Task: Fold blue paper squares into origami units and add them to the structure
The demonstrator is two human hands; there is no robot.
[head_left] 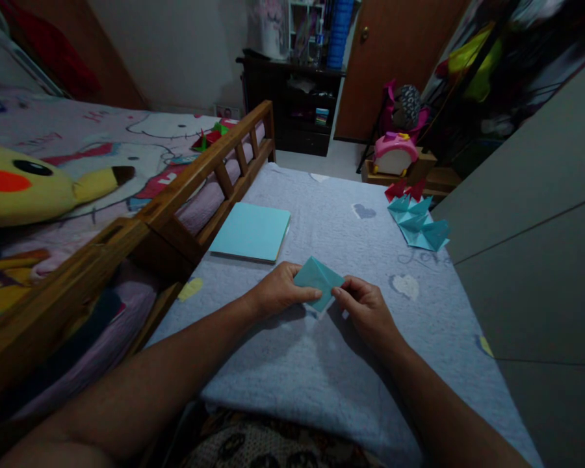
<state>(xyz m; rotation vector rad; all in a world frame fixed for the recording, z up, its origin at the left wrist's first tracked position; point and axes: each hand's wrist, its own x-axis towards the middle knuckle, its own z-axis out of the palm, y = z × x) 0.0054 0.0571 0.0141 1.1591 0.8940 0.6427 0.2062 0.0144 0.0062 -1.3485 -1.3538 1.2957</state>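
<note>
Head cam: both hands, left (pixel 275 292) & right (pixel 365 309), pinch folded teal paper (pixel 318 281) (over blanket (pixel 322 364)); paper stack (pixel 251 231) nearby.

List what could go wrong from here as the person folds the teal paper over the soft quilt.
1. The quilt looks soft, so a crease pressed into the teal paper there may come out weak or crooked.
2. The left hand and right hand pinch the paper only at its sides; it might slip and the edges misalign.
3. The room is dim, so matching corners could be hard.
</note>
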